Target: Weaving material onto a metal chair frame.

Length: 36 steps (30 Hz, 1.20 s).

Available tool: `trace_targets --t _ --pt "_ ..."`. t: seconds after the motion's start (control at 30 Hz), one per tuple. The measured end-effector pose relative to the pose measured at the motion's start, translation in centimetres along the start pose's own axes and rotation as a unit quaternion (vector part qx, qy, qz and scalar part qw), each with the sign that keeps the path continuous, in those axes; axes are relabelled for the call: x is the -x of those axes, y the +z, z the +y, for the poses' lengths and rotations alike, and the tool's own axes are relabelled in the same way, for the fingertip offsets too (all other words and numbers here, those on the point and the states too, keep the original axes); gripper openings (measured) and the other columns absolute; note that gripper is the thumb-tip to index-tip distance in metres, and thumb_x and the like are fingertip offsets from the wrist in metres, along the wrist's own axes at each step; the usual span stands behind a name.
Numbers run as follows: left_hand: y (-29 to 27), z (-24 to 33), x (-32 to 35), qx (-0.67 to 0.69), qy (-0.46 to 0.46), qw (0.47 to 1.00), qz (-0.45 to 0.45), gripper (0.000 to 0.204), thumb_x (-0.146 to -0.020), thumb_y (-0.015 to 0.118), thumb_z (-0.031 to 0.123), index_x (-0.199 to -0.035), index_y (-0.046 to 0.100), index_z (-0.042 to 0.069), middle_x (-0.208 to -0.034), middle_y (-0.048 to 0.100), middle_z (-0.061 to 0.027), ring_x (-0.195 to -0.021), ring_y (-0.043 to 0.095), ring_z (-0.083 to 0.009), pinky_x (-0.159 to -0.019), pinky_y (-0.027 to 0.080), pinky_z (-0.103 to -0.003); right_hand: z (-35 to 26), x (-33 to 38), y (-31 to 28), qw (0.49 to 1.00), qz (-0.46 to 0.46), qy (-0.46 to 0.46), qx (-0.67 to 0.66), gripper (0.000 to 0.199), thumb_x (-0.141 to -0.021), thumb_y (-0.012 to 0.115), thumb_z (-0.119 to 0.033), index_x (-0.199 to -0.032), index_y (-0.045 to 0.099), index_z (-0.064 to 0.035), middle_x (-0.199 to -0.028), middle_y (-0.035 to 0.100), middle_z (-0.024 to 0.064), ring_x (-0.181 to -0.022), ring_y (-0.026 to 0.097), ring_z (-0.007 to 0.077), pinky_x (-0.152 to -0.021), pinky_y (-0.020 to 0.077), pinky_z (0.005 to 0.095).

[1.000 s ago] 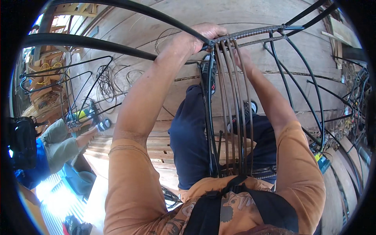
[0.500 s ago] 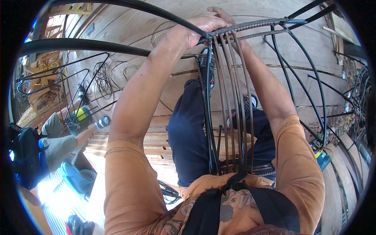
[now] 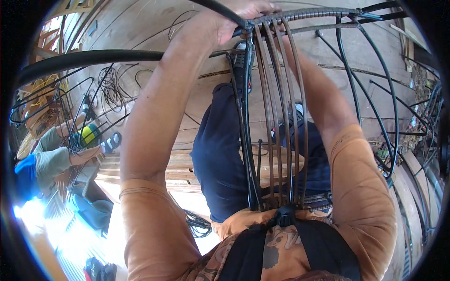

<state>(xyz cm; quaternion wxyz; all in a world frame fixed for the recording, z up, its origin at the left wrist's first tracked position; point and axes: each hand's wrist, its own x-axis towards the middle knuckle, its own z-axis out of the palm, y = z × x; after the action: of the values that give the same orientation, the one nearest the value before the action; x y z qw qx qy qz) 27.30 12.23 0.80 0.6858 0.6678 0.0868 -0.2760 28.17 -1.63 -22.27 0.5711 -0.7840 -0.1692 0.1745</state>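
Note:
A black metal wire frame [image 3: 356, 56] arches over my lap. Several brown cane strands [image 3: 281, 117] run side by side from its wrapped top bar [image 3: 304, 16] down to a bar by my waist. My left hand [image 3: 229, 21] is closed around the frame's black tube where it meets the top bar. My right forearm [image 3: 318, 98] reaches up behind the strands to the same bar. The right hand itself is hidden by the strands and the picture's rim. My legs in dark blue trousers [image 3: 220, 159] show below the frame.
A wooden plank floor [image 3: 154, 56] lies below, with loose coils of black wire [image 3: 110, 89]. At the left more black wire frames [image 3: 56, 103] are stacked, and another person's sleeved arm [image 3: 56, 159] holds a yellow-green object [image 3: 89, 134].
The frame's top bar and both hands have shifted up toward the picture's upper edge. My left hand has stayed closed on the tube. The right hand's fingers, seen earlier above the bar, no longer show.

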Motion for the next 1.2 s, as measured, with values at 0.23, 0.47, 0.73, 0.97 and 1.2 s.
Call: trace_targets --t 0.23,0.47,0.73,0.97,1.2 --pt "0.8 1.4 0.2 -0.108 -0.108 0.988 0.032 0.055 -0.085 0.052 0.042 -0.123 0.049 0.002 -0.129 0.044 -0.0171 -0.124 0.034 -0.0212 -0.101 0.025 -0.029 -2.0 3.0 -2.3 0.983 0.076 0.045 0.159 0.035 -0.086 0.041 -0.031 -0.098 0.055 -0.0009 -0.092 0.061 0.0196 -0.082 0.061 0.0319 -0.071 0.0487 0.0378" --pt "-0.1 -0.9 0.9 -0.098 -0.016 0.995 0.024 0.029 -0.087 0.054 0.034 -0.087 0.064 0.006 -0.070 0.055 0.0026 -0.060 0.045 -0.0066 -0.050 0.037 -0.022 -8.1 10.3 -2.9 0.967 -0.076 0.046 0.240 0.040 -0.089 0.031 -0.027 -0.083 0.060 0.0013 -0.087 0.058 0.0271 -0.087 0.055 0.0428 -0.077 0.0442 0.0475" --pt "-2.7 -2.3 -0.8 -0.084 -0.007 0.994 -0.067 0.028 -0.087 0.055 0.030 -0.097 0.061 0.004 -0.079 0.058 0.0035 -0.068 0.048 -0.0044 -0.058 0.039 -0.020 -12.8 13.0 -5.9 0.975 -0.050 0.162 0.146 0.034 -0.089 0.042 -0.027 -0.087 0.057 0.0027 -0.078 0.059 0.0253 -0.078 0.057 0.0410 -0.069 0.0448 0.0414" --pt "-1.9 -2.4 -2.9 -0.139 0.016 0.988 -0.072 0.024 -0.087 0.053 0.027 -0.091 0.065 0.006 -0.069 0.058 0.0004 -0.058 0.046 -0.0087 -0.049 0.037 -0.025 -11.8 15.3 -5.1 0.988 0.073 0.131 0.030 0.030 -0.087 0.050 -0.029 -0.092 0.055 0.0002 -0.073 0.056 0.0176 -0.066 0.053 0.0228 -0.066 0.0433 0.0335" --pt "-0.6 0.2 -1.3 -0.321 0.054 0.943 -0.067 0.037 -0.082 0.059 0.041 -0.086 0.065 0.004 -0.068 0.059 -0.0005 -0.056 0.052 -0.0088 -0.048 0.041 -0.024 -14.0 15.6 -5.8 0.985 0.087 0.135 0.067 0.034 -0.091 0.043 -0.032 -0.102 0.056 -0.0025 -0.084 0.059 0.0227 -0.085 0.059 0.0349 -0.072 0.0442 0.0369"
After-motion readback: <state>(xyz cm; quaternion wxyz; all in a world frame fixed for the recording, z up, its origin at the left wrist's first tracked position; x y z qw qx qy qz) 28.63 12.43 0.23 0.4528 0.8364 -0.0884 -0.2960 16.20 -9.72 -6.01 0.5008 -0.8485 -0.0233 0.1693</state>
